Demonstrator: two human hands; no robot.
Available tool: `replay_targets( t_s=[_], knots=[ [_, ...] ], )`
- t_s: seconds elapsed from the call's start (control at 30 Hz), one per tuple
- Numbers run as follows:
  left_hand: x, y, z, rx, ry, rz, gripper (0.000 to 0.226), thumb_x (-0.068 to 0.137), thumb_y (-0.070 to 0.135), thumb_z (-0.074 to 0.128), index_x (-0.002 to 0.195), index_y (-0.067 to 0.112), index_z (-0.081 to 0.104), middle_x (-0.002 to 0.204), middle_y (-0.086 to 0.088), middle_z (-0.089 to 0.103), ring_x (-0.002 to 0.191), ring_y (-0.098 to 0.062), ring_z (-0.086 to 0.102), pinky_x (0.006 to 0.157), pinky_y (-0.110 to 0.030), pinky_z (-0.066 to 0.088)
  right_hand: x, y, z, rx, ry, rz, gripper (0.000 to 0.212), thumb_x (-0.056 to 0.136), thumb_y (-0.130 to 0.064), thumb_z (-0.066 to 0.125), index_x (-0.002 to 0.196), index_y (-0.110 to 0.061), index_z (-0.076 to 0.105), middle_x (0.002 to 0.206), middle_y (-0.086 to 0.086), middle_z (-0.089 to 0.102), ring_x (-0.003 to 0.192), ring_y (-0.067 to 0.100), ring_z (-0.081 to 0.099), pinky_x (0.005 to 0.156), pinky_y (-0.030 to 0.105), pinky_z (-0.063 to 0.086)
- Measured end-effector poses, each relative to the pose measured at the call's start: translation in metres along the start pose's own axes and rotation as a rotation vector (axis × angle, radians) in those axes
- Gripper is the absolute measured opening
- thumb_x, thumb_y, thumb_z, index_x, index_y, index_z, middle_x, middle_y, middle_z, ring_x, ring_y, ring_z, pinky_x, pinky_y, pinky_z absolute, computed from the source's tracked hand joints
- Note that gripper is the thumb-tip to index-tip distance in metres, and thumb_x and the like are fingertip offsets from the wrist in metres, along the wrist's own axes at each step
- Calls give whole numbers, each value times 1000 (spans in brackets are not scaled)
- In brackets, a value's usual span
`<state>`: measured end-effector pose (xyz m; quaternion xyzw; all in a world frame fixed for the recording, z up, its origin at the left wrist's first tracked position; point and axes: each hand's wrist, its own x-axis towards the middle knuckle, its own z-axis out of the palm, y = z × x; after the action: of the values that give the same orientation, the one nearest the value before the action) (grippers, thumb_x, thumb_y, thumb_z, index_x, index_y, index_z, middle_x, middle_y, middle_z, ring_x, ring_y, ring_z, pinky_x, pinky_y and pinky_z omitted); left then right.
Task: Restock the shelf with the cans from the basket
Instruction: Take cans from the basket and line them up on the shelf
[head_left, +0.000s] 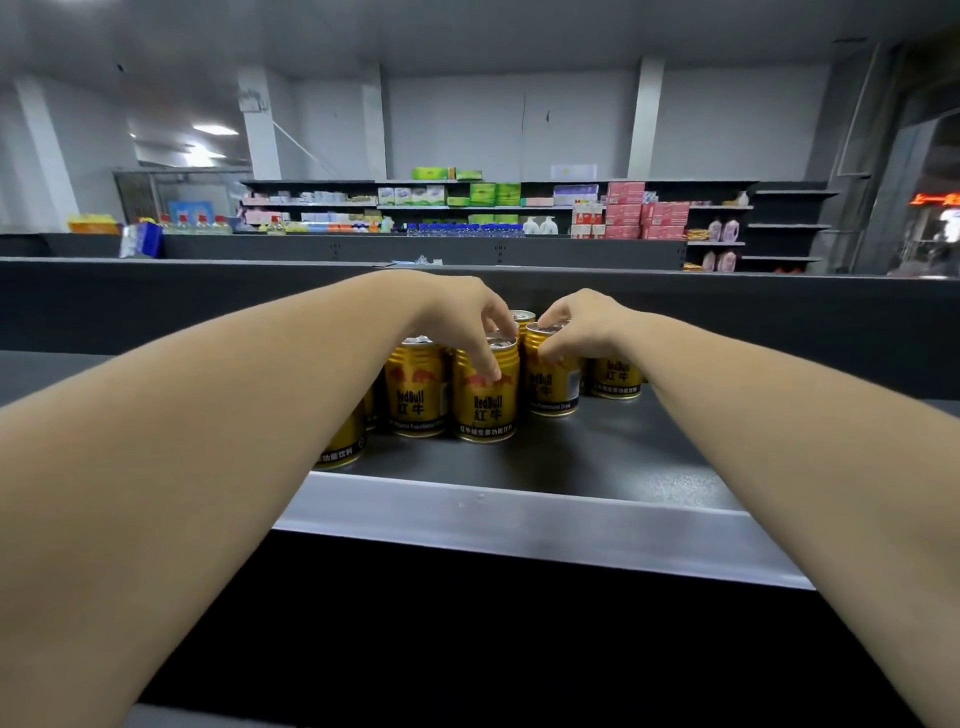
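Note:
Several gold Red Bull cans stand upright on the dark shelf (597, 457). My left hand (462, 312) grips the front middle can (485, 400) from above, thumb down its face and fingers over its rim. My right hand (576, 325) holds the top of the can just to the right (550, 384), fingers curled round its rim. Another can (415, 389) stands to the left, one (615, 376) to the right behind my right wrist, and one (522, 317) at the back between my hands. My left forearm partly hides a can (340, 444). No basket shows.
The shelf has a grey metal front lip (519, 525) and a dark back wall (779, 322). Bare shelf surface lies in front of and right of the cans. Far behind stand store shelves (493, 208) with boxes and bottles.

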<state>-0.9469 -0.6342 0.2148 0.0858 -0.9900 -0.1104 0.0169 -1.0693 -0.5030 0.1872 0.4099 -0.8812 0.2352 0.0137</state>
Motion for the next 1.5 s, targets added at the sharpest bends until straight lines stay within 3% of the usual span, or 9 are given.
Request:
replay_targets(
  t_s=[0.13,0.2,0.3,0.43,0.73,0.9,1.07,1.2,1.5],
  knots=[
    [0,1,-2,49,8,4,59,73,28,76,126,32,53,140,2,45,127,-23,40,95,-37,34,-1,-4,3,9,18,-25,38,71,-22,71,108,-13,67,112,9,61,102,24,55,77,32,45],
    [-1,2,-3,58,-15,1,61,74,24,75,129,31,50,135,0,51,117,-20,46,90,-35,36,-3,-6,3,-21,3,-43,41,73,-20,69,113,-9,64,114,11,63,93,21,56,70,28,44],
    [-4,2,-1,89,-12,5,64,75,22,73,133,31,46,127,-1,55,99,-14,47,80,-31,37,-6,-10,5,-109,25,-40,45,76,-19,65,119,-7,60,120,14,62,101,26,57,82,35,48],
    [-11,2,9,94,43,1,70,74,23,71,136,33,41,131,-2,51,100,-17,47,75,-31,43,-14,-19,13,-346,99,-29,56,79,-32,62,132,-18,49,127,16,50,117,34,42,93,41,39],
    [-96,18,51,119,425,32,72,65,48,73,130,29,47,123,-12,46,117,-31,40,96,-45,38,-109,-68,26,-287,197,-179,46,78,-41,63,118,-18,57,115,12,59,109,31,47,94,41,36],
    [-186,33,105,-37,487,127,69,67,46,72,128,24,49,125,-7,46,119,-27,38,96,-41,34,-214,-83,56,-229,207,-93,63,71,-42,67,129,-21,49,124,11,49,117,33,41,97,42,38],
    [-260,31,223,-185,302,123,70,67,41,73,130,23,49,127,-4,46,118,-22,40,93,-36,41,-323,-75,147,-147,66,-39,67,76,-25,63,137,-21,36,128,10,41,115,29,36,92,34,34],
    [-291,24,322,-215,126,28,70,69,42,73,132,25,46,132,-1,43,123,-21,35,93,-35,41,-376,-53,235,-116,-108,65,72,82,-16,59,144,-22,24,135,9,37,120,28,34,99,36,35],
    [-323,4,548,-208,-284,-213,75,69,41,74,134,26,41,139,-6,36,129,-26,29,97,-42,35,-471,46,428,-34,-455,323,77,81,-25,64,145,-25,21,139,13,34,122,33,33,100,41,35]
  ],
)
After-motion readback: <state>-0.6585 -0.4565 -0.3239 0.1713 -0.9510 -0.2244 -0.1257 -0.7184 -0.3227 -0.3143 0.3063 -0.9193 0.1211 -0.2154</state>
